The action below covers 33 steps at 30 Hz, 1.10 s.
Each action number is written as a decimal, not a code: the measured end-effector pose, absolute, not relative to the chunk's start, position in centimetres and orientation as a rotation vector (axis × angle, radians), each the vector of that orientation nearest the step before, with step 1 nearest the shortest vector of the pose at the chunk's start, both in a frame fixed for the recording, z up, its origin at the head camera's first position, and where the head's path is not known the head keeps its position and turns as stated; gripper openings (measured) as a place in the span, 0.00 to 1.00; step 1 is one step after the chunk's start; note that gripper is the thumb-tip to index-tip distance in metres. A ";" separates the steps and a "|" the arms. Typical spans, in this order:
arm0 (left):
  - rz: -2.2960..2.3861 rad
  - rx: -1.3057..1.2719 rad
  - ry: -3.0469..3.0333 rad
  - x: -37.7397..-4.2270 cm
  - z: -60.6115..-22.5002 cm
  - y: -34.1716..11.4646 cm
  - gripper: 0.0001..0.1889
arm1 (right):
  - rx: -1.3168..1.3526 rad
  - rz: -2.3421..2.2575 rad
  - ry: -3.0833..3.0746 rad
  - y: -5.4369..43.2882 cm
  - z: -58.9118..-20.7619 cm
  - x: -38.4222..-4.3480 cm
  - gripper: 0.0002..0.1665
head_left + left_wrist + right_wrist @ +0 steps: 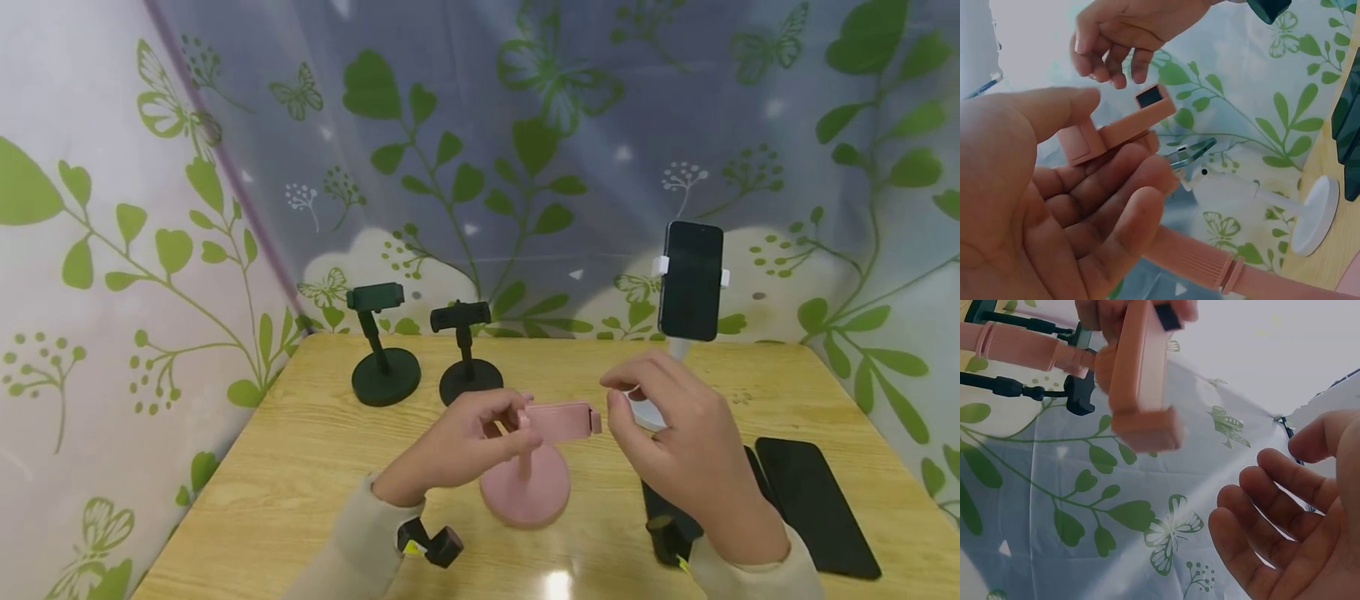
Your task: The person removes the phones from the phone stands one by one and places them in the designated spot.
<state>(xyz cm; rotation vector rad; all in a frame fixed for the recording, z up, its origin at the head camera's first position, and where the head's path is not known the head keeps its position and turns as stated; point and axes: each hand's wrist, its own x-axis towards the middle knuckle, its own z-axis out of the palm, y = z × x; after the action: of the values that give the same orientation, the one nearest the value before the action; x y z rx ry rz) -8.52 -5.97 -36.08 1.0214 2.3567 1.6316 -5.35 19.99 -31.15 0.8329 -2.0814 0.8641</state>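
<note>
A pink phone stand (561, 422) stands on the table, its round base (536, 492) flat and its holder turned sideways. My left hand (457, 442) pinches the left end of that holder between thumb and fingers. In the left wrist view, the pink holder (1135, 125) shows a dark pad inside one end lip. To the right of the holder, my right hand (686, 433) hangs in the air with loosely bent fingers. The right wrist view shows a gap between the right hand (1291, 525) and the holder (1141, 369), and nothing in that hand.
Behind stand a dark green phone stand (386, 375) and a black one (465, 350). At the back right a white stand holds an upright phone (692, 282). Dark phones, including one at the right (817, 504), lie on the wooden table (300, 483). Patterned cloth (465, 167) hangs behind.
</note>
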 end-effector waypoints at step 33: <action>1.660 0.806 2.408 -18.8 -36.8 -1.0 0.21 | 0.793 0.914 -2.106 21.3 -30.5 -5.4 0.12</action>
<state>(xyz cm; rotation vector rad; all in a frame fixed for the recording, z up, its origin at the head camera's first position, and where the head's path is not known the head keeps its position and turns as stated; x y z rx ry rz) -18.79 -1.03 -36.81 0.8058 2.4079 1.6598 -5.40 21.33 -30.48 0.7934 -2.1064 0.9136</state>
